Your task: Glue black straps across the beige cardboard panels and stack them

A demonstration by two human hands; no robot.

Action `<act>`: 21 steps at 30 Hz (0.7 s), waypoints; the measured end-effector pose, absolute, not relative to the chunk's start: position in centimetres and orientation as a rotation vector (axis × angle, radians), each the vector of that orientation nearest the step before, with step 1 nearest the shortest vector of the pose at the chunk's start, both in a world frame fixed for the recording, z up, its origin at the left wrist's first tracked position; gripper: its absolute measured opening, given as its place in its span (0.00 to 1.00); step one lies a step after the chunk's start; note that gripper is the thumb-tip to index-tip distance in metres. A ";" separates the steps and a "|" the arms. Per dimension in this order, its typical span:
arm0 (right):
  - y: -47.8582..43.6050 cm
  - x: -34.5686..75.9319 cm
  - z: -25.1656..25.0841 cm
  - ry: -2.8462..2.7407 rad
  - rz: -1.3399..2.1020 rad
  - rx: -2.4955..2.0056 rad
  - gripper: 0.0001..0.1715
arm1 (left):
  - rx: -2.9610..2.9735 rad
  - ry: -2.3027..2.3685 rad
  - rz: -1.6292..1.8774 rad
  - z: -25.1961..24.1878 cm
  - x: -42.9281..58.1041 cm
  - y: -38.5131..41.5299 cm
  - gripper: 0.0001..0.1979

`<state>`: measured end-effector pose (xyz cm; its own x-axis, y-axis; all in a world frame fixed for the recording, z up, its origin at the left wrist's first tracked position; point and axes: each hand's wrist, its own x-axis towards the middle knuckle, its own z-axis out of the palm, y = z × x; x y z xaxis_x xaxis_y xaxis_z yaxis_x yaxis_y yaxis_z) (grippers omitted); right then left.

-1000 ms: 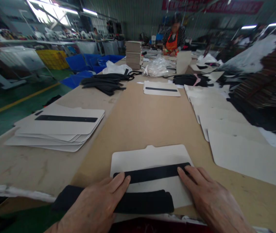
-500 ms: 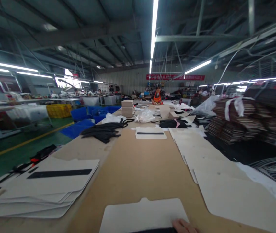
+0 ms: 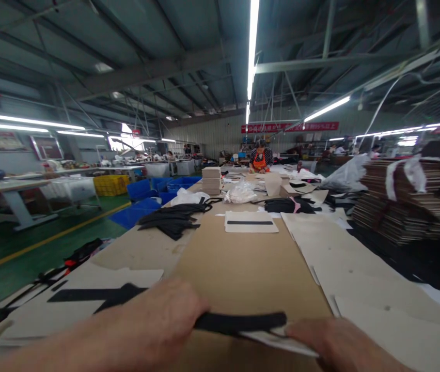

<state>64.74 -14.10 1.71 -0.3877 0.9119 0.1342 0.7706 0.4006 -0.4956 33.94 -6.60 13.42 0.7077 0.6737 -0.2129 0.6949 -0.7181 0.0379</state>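
In the head view, a black strip stretches between my two hands above the brown tabletop. My left hand is closed round its left part; a second black end pokes out on the left side of that hand. My right hand is at the strip's right end, fingers closed on a thin whitish piece just below the strip. Whether this is backing paper or a board's edge I cannot tell. Left of my left hand lies a stack of pale boards, the top one bearing a black strip.
Pale sheets overlap along the table's right side. Farther up lie a board with a black strip, black straps and a clear plastic bag. Someone in an orange apron is at the far end. Blue bins stand left.
My left hand has come into view, gripping the black strip. The pale board seen flat in front of me has left its place, and the view has tilted up and turned left.
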 end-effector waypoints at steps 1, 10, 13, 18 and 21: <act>-12.7 65.0 3.6 -2.297 0.484 -1.463 0.16 | 2.857 1.123 -0.339 14.3 34.7 -5.3 0.18; 7.8 71.7 6.1 -2.280 -0.338 -1.847 0.30 | 3.386 1.235 0.068 13.4 41.4 14.5 0.16; 14.1 72.8 3.9 -2.226 -0.459 -1.872 0.31 | 3.367 1.283 0.097 10.5 43.5 20.5 0.16; 19.7 73.5 -0.8 -2.173 -0.402 -1.926 0.28 | 3.209 1.425 0.063 3.8 45.9 26.3 0.16; 20.4 73.4 -4.2 -2.165 -0.293 -1.980 0.25 | 3.071 1.468 -0.067 0.0 46.4 27.4 0.11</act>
<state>73.36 20.40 -4.21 -0.0880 0.9579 0.2731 0.9961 0.0871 0.0156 46.40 27.37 -0.04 0.6338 0.7696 0.0770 0.7594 -0.6003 -0.2508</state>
